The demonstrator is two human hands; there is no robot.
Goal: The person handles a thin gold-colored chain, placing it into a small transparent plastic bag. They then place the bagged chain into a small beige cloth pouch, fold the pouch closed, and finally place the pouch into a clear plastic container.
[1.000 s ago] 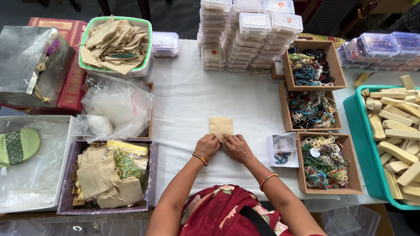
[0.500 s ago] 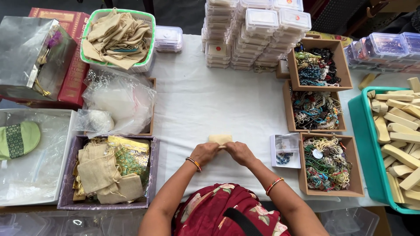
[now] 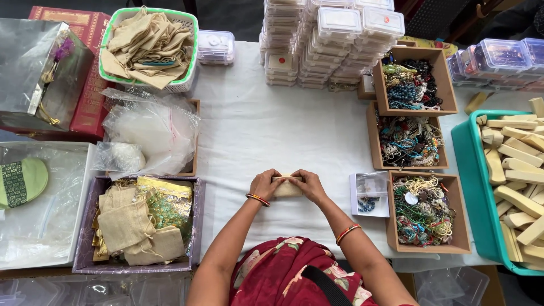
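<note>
left hand and right hand both pinch small beige pouch on white tablecloth, at table centre. risk: uneven pinch pressure lets fabric slip, fold skews.

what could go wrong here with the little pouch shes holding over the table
Both the left hand and right hand pinch the small beige pouch above the white tablecloth; whatever is inside might slip out if it tips. The small open box of beads sits close to her right forearm, so an elbow swing could knock it.
</note>
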